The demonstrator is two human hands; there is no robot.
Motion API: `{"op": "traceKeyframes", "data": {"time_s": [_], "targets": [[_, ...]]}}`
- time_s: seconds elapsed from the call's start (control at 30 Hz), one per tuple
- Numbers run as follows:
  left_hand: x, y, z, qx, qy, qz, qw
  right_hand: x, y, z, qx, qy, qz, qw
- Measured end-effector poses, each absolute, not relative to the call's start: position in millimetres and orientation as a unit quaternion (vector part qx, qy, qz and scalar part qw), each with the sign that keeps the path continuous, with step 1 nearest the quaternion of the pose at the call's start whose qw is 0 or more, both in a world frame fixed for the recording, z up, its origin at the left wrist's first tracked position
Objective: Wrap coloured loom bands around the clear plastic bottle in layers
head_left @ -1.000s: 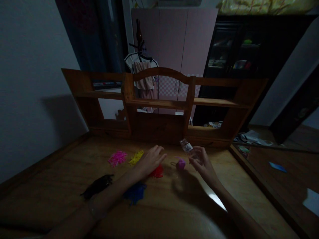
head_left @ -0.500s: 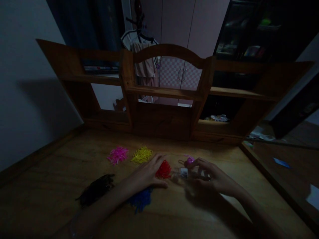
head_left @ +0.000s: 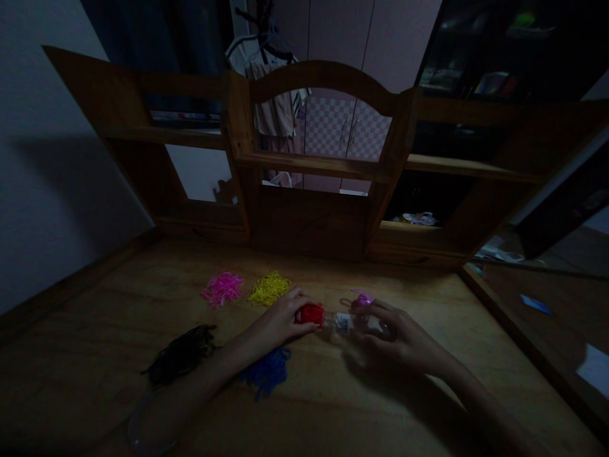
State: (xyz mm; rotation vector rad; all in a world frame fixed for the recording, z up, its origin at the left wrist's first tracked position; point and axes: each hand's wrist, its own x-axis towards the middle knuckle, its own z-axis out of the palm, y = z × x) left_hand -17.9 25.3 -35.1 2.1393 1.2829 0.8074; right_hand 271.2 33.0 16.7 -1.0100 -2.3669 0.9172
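My left hand (head_left: 288,315) is closed round a bunch of red rubber bands (head_left: 311,315), thumb on the near side and fingers on the far side. The bunch is right at the mouth of a small clear bottle (head_left: 341,322) with a white label, which lies on its side. My right hand (head_left: 397,333) grips the bottle's far end between thumb and fingers. Just beyond the right fingers is a purple item with a loop (head_left: 363,298), partly hidden. Blue rubber bands (head_left: 267,373) lie in a pile below my left wrist.
Piles of pink bands (head_left: 222,289), yellow bands (head_left: 269,289) and black strands (head_left: 183,354) lie on the wooden table (head_left: 333,406). A wooden shelf unit (head_left: 309,222) stands along the back edge. A wall borders the left side. The room is dim.
My left hand has closed in on the red bands, which are now squeezed together against the bottle's mouth. The bottle has shifted slightly left. The view has tilted a little.
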Motion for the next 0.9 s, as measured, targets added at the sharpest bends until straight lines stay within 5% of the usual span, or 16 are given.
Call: {"op": "traceKeyframes", "data": {"time_s": [0.9], "targets": [[-45.3, 17.5, -26.6, 0.795, 0.517, 0.23, 0.218, 270.3, 36.0, 3.7, -0.385, -0.821, 0.316, 0.279]]}}
